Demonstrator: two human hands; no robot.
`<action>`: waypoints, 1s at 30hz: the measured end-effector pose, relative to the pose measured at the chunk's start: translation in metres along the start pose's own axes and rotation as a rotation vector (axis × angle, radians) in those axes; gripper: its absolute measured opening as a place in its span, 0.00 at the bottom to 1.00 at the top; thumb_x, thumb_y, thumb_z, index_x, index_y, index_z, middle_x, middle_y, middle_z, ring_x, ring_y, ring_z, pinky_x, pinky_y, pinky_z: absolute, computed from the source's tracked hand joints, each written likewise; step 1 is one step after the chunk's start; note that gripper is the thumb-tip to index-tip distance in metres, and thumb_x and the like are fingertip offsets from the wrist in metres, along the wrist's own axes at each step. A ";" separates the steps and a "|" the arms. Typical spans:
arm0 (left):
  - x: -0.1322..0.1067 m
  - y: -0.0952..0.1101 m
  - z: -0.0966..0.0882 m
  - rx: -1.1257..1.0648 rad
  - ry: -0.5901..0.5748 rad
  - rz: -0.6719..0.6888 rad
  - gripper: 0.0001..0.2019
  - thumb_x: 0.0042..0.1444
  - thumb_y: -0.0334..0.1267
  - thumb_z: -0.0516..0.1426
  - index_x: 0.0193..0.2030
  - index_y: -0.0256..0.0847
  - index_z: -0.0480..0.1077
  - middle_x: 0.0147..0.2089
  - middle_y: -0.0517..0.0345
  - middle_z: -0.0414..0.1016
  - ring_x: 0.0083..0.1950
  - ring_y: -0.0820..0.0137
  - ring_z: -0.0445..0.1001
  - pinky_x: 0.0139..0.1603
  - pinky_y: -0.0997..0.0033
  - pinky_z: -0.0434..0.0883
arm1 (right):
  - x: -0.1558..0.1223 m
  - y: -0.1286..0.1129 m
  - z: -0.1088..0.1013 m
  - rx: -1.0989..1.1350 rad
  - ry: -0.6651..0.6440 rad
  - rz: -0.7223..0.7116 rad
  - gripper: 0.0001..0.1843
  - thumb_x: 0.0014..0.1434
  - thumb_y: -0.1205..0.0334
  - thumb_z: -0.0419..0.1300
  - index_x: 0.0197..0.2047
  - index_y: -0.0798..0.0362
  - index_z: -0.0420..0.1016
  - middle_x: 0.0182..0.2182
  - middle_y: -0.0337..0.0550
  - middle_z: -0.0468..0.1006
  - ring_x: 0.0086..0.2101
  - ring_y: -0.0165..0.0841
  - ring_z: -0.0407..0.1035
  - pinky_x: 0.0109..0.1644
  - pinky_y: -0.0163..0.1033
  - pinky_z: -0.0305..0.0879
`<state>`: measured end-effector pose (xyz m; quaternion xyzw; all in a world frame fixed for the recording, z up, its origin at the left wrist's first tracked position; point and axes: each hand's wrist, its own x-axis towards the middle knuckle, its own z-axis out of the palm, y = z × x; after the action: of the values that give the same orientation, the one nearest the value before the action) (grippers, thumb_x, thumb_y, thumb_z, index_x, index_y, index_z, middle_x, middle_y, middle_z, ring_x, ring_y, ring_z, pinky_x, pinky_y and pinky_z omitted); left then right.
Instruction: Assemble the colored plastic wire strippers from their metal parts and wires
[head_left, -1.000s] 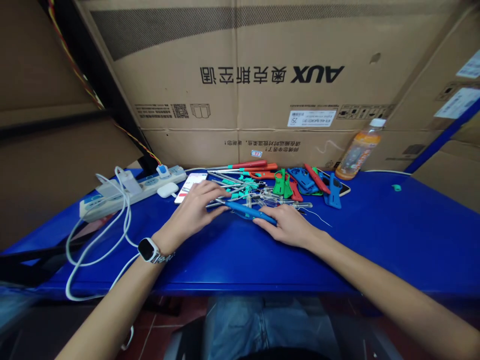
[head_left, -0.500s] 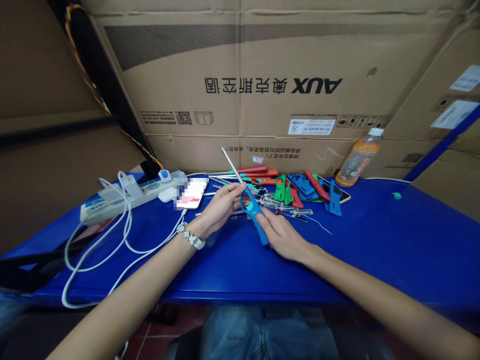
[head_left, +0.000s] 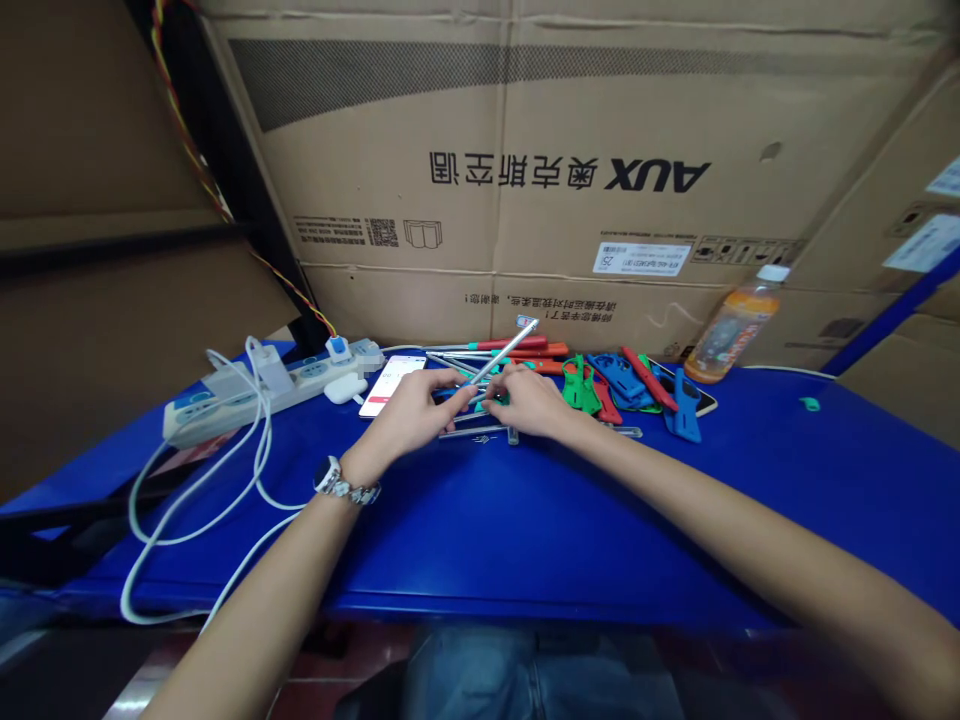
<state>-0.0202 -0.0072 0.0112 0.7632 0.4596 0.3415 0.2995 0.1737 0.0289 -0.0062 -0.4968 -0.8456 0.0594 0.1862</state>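
My left hand (head_left: 421,408) is closed around a blue stick lighter. Its long metal tube (head_left: 504,354) slants up to the right, past the fingertips; most of the handle is hidden by the hand. Close beside it, my right hand (head_left: 529,402) has its fingers bent and pinched together low over a pile of lighter parts. What those fingers hold, if anything, is too small and covered to make out. Below them a small clear piece (head_left: 513,436) shows. Further metal tubes (head_left: 472,432) lie under and around both hands.
Green handle shells (head_left: 579,384), blue shells (head_left: 683,408) and a red lighter (head_left: 517,343) lie around the pile. Left are a phone (head_left: 391,385), a white earbud case (head_left: 346,388), a power strip (head_left: 225,408) and looped white cables. An orange drink bottle (head_left: 731,335) leans against the cardboard box (head_left: 555,230).
The blue lighter swung from pointing up-left to up-right and now sits in my left hand. My right hand let go of its handle and moved forward to the parts pile.
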 end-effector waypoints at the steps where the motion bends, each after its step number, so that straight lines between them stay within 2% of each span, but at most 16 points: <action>1: -0.001 -0.001 0.001 0.071 0.003 0.040 0.16 0.62 0.50 0.55 0.38 0.38 0.74 0.32 0.58 0.76 0.23 0.71 0.73 0.25 0.73 0.70 | 0.004 -0.002 0.003 0.001 -0.017 -0.003 0.08 0.58 0.56 0.63 0.36 0.50 0.80 0.39 0.46 0.76 0.41 0.40 0.70 0.40 0.40 0.61; 5: -0.003 -0.003 0.003 0.305 0.028 0.175 0.14 0.64 0.45 0.54 0.43 0.40 0.77 0.36 0.54 0.80 0.32 0.67 0.75 0.32 0.71 0.69 | 0.012 -0.003 0.011 0.002 -0.050 0.023 0.08 0.57 0.55 0.65 0.32 0.51 0.77 0.37 0.47 0.75 0.42 0.40 0.68 0.45 0.42 0.63; 8: -0.005 -0.002 0.005 0.414 0.042 0.218 0.14 0.65 0.45 0.53 0.47 0.42 0.77 0.42 0.52 0.81 0.38 0.62 0.77 0.37 0.69 0.68 | 0.011 0.003 0.013 0.093 0.029 -0.008 0.08 0.57 0.57 0.64 0.33 0.52 0.74 0.37 0.46 0.74 0.41 0.38 0.68 0.46 0.42 0.63; 11: -0.007 -0.001 0.006 0.475 0.051 0.229 0.14 0.65 0.44 0.53 0.49 0.42 0.76 0.47 0.52 0.81 0.43 0.60 0.78 0.39 0.67 0.68 | -0.002 0.015 0.010 0.481 0.078 0.018 0.05 0.58 0.60 0.61 0.34 0.52 0.71 0.31 0.40 0.74 0.33 0.33 0.69 0.40 0.40 0.64; 14: -0.007 -0.001 0.005 0.491 0.037 0.234 0.15 0.65 0.45 0.52 0.49 0.42 0.76 0.46 0.52 0.81 0.40 0.61 0.77 0.37 0.67 0.67 | -0.026 0.028 0.001 0.962 0.043 0.160 0.10 0.55 0.55 0.63 0.34 0.53 0.71 0.29 0.40 0.76 0.28 0.31 0.69 0.34 0.38 0.64; 17: -0.007 -0.004 0.003 0.463 0.017 0.251 0.16 0.65 0.47 0.52 0.48 0.42 0.78 0.44 0.52 0.82 0.37 0.63 0.77 0.35 0.68 0.67 | -0.051 0.038 -0.011 1.259 0.203 0.311 0.16 0.51 0.51 0.66 0.36 0.54 0.71 0.27 0.39 0.75 0.26 0.29 0.67 0.29 0.35 0.59; 20: -0.006 -0.006 0.003 0.420 -0.030 0.243 0.17 0.65 0.48 0.53 0.47 0.42 0.79 0.44 0.52 0.82 0.36 0.63 0.77 0.34 0.68 0.68 | -0.065 0.041 -0.020 1.469 0.319 0.351 0.17 0.48 0.50 0.68 0.33 0.53 0.70 0.25 0.35 0.70 0.25 0.26 0.62 0.29 0.34 0.57; 24: -0.007 -0.008 0.003 0.424 -0.074 0.237 0.16 0.63 0.47 0.54 0.48 0.43 0.80 0.45 0.52 0.82 0.44 0.58 0.78 0.42 0.65 0.71 | -0.066 0.039 -0.023 1.486 0.373 0.300 0.16 0.48 0.51 0.67 0.33 0.52 0.71 0.24 0.34 0.67 0.25 0.27 0.59 0.29 0.35 0.56; 30: -0.009 -0.009 0.004 0.468 -0.099 0.246 0.16 0.63 0.45 0.54 0.48 0.44 0.80 0.49 0.51 0.81 0.48 0.55 0.79 0.47 0.60 0.72 | -0.065 0.048 -0.024 1.206 0.401 0.241 0.19 0.49 0.45 0.66 0.34 0.53 0.74 0.23 0.35 0.68 0.24 0.26 0.59 0.29 0.35 0.56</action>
<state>-0.0246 -0.0126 -0.0002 0.8775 0.4145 0.2223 0.0932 0.2499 -0.0055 -0.0144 -0.3978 -0.5510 0.4503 0.5791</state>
